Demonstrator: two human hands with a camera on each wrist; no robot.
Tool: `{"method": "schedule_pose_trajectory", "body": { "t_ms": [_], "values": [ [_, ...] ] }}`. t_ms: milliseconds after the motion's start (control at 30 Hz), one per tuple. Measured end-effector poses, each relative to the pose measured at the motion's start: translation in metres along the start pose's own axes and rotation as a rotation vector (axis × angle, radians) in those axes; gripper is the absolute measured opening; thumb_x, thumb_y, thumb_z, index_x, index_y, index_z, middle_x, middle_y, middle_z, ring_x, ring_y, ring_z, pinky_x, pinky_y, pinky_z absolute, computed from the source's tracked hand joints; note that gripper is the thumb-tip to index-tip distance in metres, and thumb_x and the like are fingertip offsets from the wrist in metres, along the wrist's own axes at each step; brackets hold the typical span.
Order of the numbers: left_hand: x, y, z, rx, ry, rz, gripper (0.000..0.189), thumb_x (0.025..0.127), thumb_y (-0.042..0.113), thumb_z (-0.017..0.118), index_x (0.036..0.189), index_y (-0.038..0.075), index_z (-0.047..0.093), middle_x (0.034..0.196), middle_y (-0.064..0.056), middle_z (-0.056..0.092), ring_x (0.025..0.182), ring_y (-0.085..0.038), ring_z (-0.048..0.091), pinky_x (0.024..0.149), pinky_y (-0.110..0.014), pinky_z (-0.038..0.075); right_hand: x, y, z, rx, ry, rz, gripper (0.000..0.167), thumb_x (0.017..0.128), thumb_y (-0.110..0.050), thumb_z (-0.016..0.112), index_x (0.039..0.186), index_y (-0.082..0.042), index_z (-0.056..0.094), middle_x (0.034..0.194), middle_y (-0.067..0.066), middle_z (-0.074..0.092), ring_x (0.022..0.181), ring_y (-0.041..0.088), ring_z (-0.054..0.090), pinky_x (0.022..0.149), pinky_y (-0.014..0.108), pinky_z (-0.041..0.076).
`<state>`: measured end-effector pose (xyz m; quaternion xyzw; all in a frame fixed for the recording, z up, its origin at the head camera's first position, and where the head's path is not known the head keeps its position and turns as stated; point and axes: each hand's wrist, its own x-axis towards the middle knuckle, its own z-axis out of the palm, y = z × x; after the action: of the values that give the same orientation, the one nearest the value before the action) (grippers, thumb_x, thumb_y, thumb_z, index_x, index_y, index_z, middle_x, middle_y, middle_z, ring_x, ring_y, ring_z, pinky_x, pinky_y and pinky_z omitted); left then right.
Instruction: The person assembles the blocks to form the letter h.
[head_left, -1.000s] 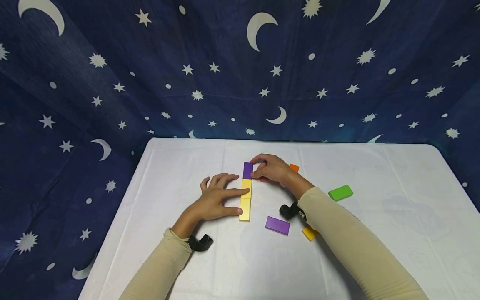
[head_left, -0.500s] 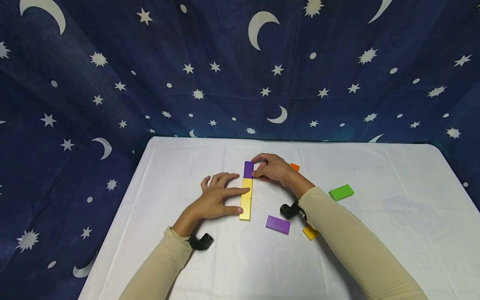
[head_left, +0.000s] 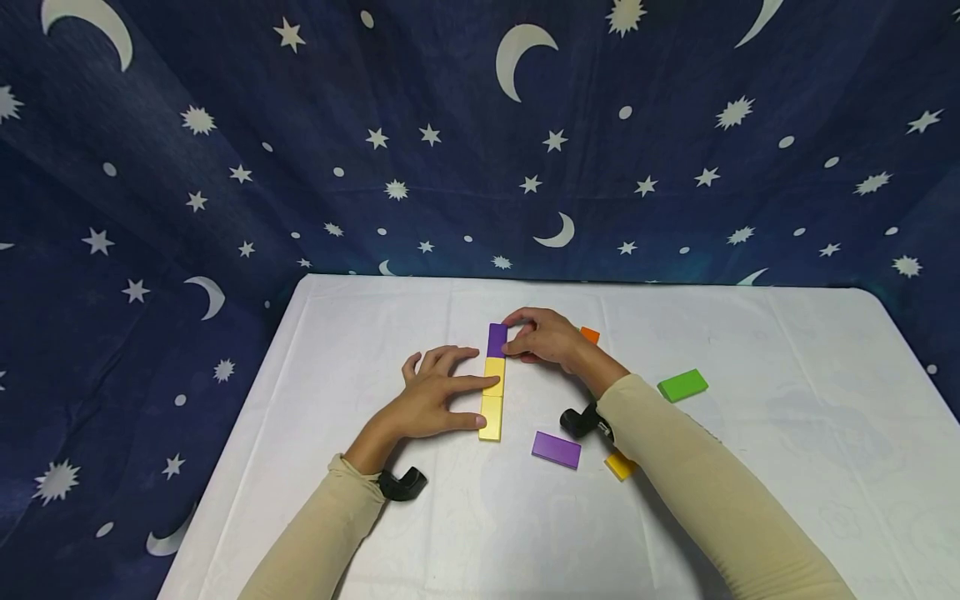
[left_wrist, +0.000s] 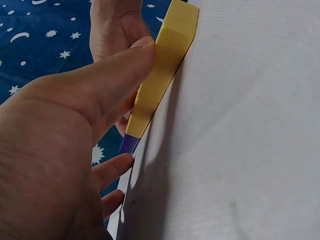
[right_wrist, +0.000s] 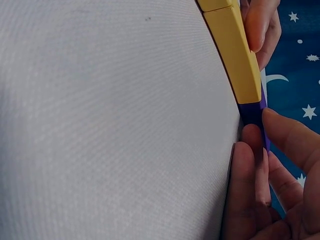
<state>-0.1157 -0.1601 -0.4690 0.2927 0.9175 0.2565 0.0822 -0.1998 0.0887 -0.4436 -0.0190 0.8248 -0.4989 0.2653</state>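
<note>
In the head view a purple block [head_left: 497,340] and two yellow blocks [head_left: 491,418] lie end to end in a straight row, purple at the far end. My left hand [head_left: 429,400] is spread from the left, its index fingertip resting on the middle block and its thumb on the near yellow one. My right hand [head_left: 547,340] pinches the purple block from the right, with bent fingers. Close up, the right wrist view has the thumb [right_wrist: 287,132] against the purple block and other fingertips beside it. The left wrist view shows the yellow blocks [left_wrist: 167,55] meeting tightly.
A loose purple block [head_left: 556,450] lies right of the row. An orange-yellow block [head_left: 618,466] is partly under the right sleeve. Farther right is a green block [head_left: 682,385]; an orange block [head_left: 589,335] shows behind the right wrist. A starry curtain [head_left: 450,150] backs the white table [head_left: 787,375].
</note>
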Motion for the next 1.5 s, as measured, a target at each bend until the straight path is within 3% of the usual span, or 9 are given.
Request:
{"method": "schedule_pose_trajectory", "body": {
  "t_ms": [700, 1000, 1100, 1200, 1300, 1500],
  "values": [
    [0.000, 0.001, 0.000, 0.005, -0.002, -0.002, 0.060, 0.085, 0.059, 0.074, 0.141, 0.045, 0.059, 0.161, -0.002, 0.035, 0.148, -0.034, 0.021, 0.110, -0.073, 0.001, -0.001, -0.001, -0.002, 0.001, -0.007, -0.019, 0.054, 0.082, -0.018, 0.086, 0.132, -0.013, 0.065, 0.089, 0.003, 0.065, 0.075, 0.016, 0.060, 0.066, 0.024, 0.053],
    [0.001, 0.001, 0.001, 0.012, -0.006, -0.002, 0.060, 0.085, 0.059, 0.074, 0.142, 0.046, 0.058, 0.161, -0.002, 0.035, 0.148, -0.034, 0.021, 0.110, -0.073, 0.002, -0.005, -0.006, -0.007, 0.062, -0.068, -0.003, 0.060, 0.086, -0.015, 0.083, 0.140, -0.013, 0.057, 0.095, 0.006, 0.067, 0.075, 0.016, 0.066, 0.069, 0.026, 0.057],
    [0.001, 0.000, 0.002, 0.013, -0.007, -0.006, 0.060, 0.085, 0.059, 0.074, 0.141, 0.046, 0.059, 0.161, -0.002, 0.035, 0.148, -0.034, 0.022, 0.110, -0.073, 0.003, -0.011, -0.008, -0.010, 0.085, -0.084, -0.037, 0.061, 0.087, -0.014, 0.081, 0.141, -0.011, 0.053, 0.099, 0.008, 0.067, 0.077, 0.020, 0.068, 0.073, 0.030, 0.059],
    [0.001, 0.001, 0.002, 0.007, -0.005, -0.010, 0.060, 0.085, 0.059, 0.075, 0.141, 0.045, 0.059, 0.161, -0.002, 0.035, 0.148, -0.035, 0.022, 0.110, -0.074, 0.002, -0.020, -0.010, -0.014, 0.036, -0.116, -0.105, 0.054, 0.089, -0.017, 0.079, 0.137, -0.011, 0.056, 0.100, 0.009, 0.066, 0.082, 0.025, 0.069, 0.078, 0.034, 0.059],
    [0.000, 0.001, 0.001, -0.002, -0.005, -0.011, 0.060, 0.084, 0.059, 0.075, 0.141, 0.045, 0.060, 0.161, -0.002, 0.035, 0.148, -0.035, 0.022, 0.110, -0.074, 0.001, -0.031, -0.010, -0.021, -0.083, -0.188, -0.199, 0.043, 0.091, -0.022, 0.077, 0.130, -0.012, 0.064, 0.101, 0.008, 0.066, 0.086, 0.029, 0.068, 0.080, 0.038, 0.057],
    [0.001, 0.000, 0.002, 0.000, -0.004, -0.010, 0.060, 0.084, 0.059, 0.075, 0.140, 0.046, 0.060, 0.161, -0.001, 0.035, 0.148, -0.034, 0.021, 0.111, -0.073, 0.001, -0.056, -0.004, -0.030, -0.318, -0.350, -0.337, 0.033, 0.091, -0.028, 0.078, 0.121, -0.015, 0.073, 0.101, -0.001, 0.070, 0.090, 0.019, 0.066, 0.083, 0.036, 0.053]
  ]
}}
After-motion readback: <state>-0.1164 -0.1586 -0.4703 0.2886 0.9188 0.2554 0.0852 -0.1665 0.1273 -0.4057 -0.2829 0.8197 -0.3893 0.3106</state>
